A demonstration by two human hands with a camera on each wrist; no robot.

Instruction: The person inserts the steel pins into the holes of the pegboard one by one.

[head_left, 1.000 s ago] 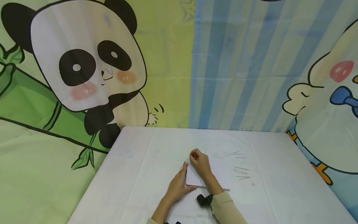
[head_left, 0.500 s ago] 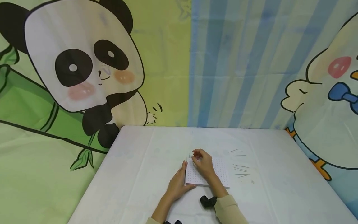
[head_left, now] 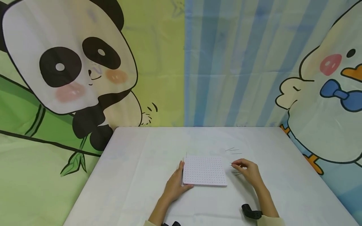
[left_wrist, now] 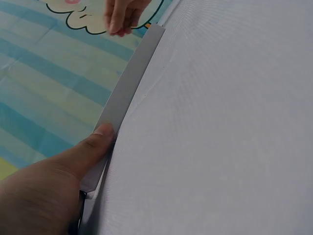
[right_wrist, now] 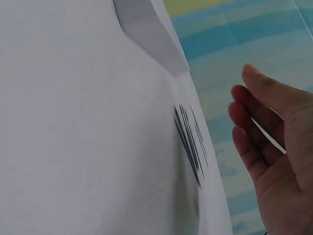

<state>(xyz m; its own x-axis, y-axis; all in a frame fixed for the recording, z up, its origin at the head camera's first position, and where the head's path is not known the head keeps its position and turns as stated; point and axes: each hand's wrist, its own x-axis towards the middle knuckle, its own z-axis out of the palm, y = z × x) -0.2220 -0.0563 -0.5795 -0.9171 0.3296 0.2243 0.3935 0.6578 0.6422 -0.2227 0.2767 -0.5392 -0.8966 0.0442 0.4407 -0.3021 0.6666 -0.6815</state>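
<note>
Behind, the room is closed by large printed cloths: a panda backdrop (head_left: 70,62) on the left, a blue striped curtain (head_left: 226,62) in the middle and a duck picture (head_left: 325,103) on the right. Before them stands a table covered with a white cloth (head_left: 135,175), which takes the lower part of the head view. Near the middle of it lies flat a white board with rows of small holes (head_left: 205,171). The left hand (head_left: 174,185) rests at the board's left edge, the thumb pressing against its side and the fingers straight. Just right of the board lie some thin needles (head_left: 234,151) on the cloth, a few farther back and more beside the right hand (head_left: 248,172). This hand hovers over the nearer needles with fingers loosely bent; the right wrist view shows it gripping nothing. Nothing stands between the hands and the board. A black wrist strap (head_left: 251,212) is on the right forearm.
</note>
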